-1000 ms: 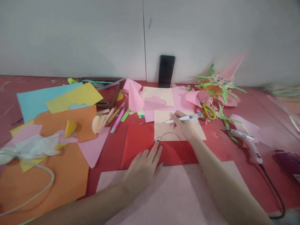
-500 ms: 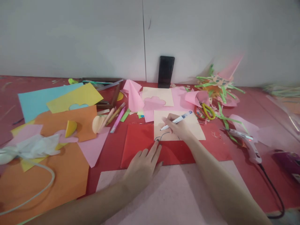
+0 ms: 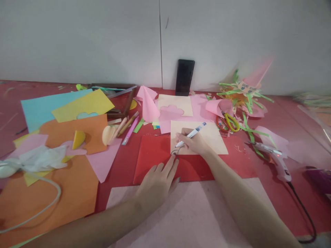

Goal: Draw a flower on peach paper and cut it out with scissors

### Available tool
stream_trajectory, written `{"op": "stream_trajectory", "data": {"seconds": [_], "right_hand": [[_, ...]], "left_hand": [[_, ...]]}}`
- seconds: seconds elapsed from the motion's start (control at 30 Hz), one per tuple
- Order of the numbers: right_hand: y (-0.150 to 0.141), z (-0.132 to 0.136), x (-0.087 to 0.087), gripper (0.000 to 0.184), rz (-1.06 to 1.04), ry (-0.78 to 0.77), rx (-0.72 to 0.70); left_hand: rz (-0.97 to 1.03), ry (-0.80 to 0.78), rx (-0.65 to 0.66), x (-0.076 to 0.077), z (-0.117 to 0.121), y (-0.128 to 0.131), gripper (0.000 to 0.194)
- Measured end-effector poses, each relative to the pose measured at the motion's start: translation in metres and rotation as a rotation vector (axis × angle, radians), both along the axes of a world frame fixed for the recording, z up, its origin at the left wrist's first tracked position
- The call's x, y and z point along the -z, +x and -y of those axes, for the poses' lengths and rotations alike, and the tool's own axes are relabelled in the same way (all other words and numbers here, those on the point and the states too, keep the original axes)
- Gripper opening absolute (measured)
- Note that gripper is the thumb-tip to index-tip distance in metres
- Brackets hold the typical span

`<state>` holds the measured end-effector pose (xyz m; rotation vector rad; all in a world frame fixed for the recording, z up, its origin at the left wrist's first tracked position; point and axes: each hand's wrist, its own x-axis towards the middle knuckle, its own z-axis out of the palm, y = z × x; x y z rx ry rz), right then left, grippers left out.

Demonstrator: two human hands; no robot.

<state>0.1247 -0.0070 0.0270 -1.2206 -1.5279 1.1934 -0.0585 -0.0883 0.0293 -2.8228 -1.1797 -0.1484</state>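
My right hand (image 3: 192,141) grips a white marker (image 3: 193,132) with its tip low over the left part of a cream paper (image 3: 212,137). Dark curved lines run along the paper's lower left edge, partly behind the hand. My left hand (image 3: 157,177) lies flat with fingers stretched out, fingertips at the paper's lower left edge by the lines. Beneath the paper is a bright red sheet (image 3: 152,158), and nearer to me lies a large pale pink sheet (image 3: 191,213).
A pink paper cone (image 3: 149,106) and a phone (image 3: 184,77) stand behind. Scissors (image 3: 231,123), a glue gun (image 3: 276,158) with a cord and a fringed paper figure (image 3: 248,88) are on the right. Orange paper (image 3: 51,196), yellow paper (image 3: 82,105) and a pink pen (image 3: 130,130) lie left.
My right hand has moved the marker slightly down and left, its tip now nearer the drawn curves. My left hand stays in place. The view has shifted slightly.
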Motion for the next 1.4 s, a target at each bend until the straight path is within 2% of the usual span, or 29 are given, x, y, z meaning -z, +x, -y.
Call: {"op": "stream_trajectory", "data": {"seconds": [0.5,0.67,0.8,1.23,1.4], "right_hand": [[0.001,-0.002,0.0,0.032,0.081,-0.003,-0.012],[0.002,-0.004,0.005,0.032,-0.032,-0.013,0.004],[0.003,-0.003,0.007,0.031,-0.007,-0.005,-0.019],[0.001,-0.003,0.003,0.03,0.036,-0.008,0.017],[0.001,-0.002,0.003,0.028,0.056,-0.002,-0.019]], "left_hand": [[0.006,0.024,0.026,0.002,-0.001,-0.002,0.044],[0.002,0.016,0.024,0.002,-0.001,-0.001,0.044],[0.008,0.01,0.025,0.002,-0.001,-0.001,0.044],[0.005,0.008,0.023,0.001,-0.001,-0.001,0.044],[0.029,-0.017,0.013,0.002,-0.002,-0.001,0.044]]}}
